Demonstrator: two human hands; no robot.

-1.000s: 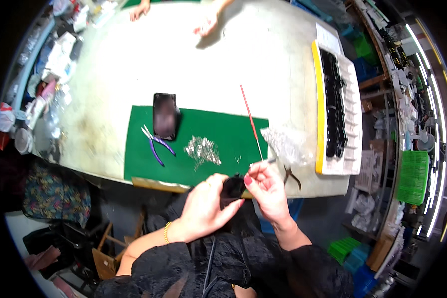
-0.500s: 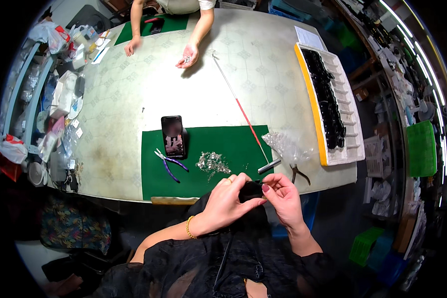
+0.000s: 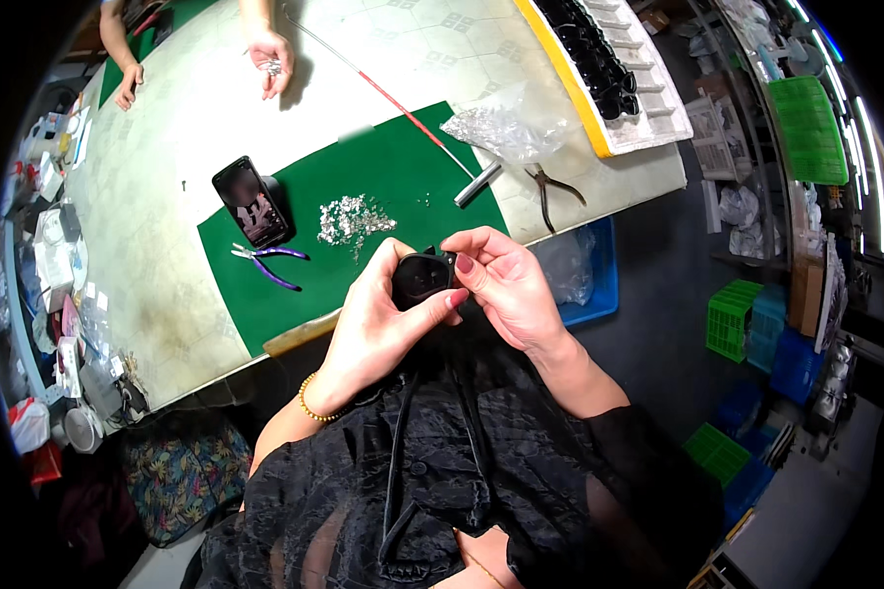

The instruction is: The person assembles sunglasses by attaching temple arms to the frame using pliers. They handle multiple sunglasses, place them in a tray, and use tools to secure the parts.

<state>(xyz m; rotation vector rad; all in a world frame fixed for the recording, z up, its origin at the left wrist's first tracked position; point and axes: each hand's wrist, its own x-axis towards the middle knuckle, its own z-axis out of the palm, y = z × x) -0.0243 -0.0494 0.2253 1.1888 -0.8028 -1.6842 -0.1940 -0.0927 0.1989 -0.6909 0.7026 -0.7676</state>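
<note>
On the left, a dark phone (image 3: 248, 201) sits on the green mat (image 3: 393, 162), with purple pliers (image 3: 268, 255) just below it. Next comes a pile of silvery bits (image 3: 352, 222); if my knuckles swing up, they could bump it and scatter the bits. My left hand (image 3: 371, 309) wraps round a black shiny piece (image 3: 422, 280), thumb in front, fingers behind. If my thumb goes loose, the smooth piece could slip, and because it is over the near edge of the table (image 3: 167, 270), it could fall right off. My right hand (image 3: 509, 293) pinches its right edge between thumb and finger; I can't tell if something tiny is there too. Squeezing too hard might bend or crack it, I think. Further right, dark pliers (image 3: 542, 181) lie past the mat.
</note>
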